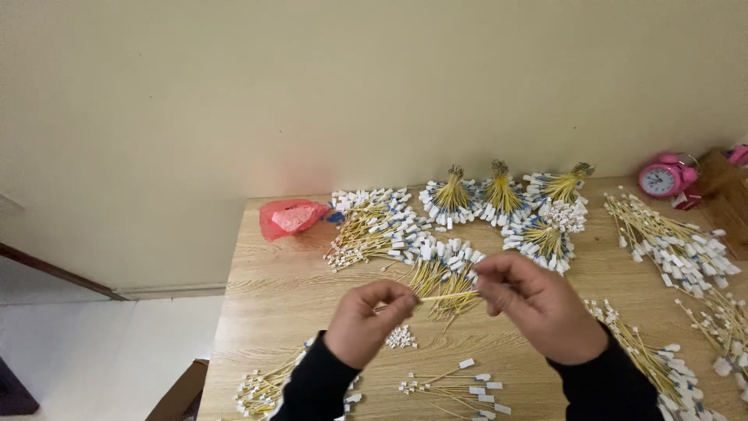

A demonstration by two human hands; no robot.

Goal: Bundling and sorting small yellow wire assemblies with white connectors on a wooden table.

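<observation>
nearest the camera, two dark sleeves lead to the hands held just above the desk [257,273]. the left hand [366,320] and the right hand [538,304] each pinch one end of a thin yellow wire [446,296], which spans level between them; both sets of fingers are closed around it, the left fingers [405,300] curled at its near end and the right ones clasping its far end.

below and between the fingers lies a small heap of loose white caps [400,337], and nearer still a few separate wires with white tags [460,386] lie apart. to the left of the left fingers a loose bunch [261,387] sprawls at the desk edge; to the right of the right fingers a long fan of tagged wires [650,362] runs toward the corner.

just beyond the fingers an unbound pile [436,269] sits, seemingly the stock in hand. farther off, tied bundles [499,195] stand in a row near the wall, their yellow stems gathered and white-and-blue tags flared out. judging by these, much is already bundled, with sizeable loose heaps left.

the desk is pale wood grain, smooth. a crumpled red plastic bag [290,217] lies far left, and a round pink alarm clock [664,178] far right.
</observation>
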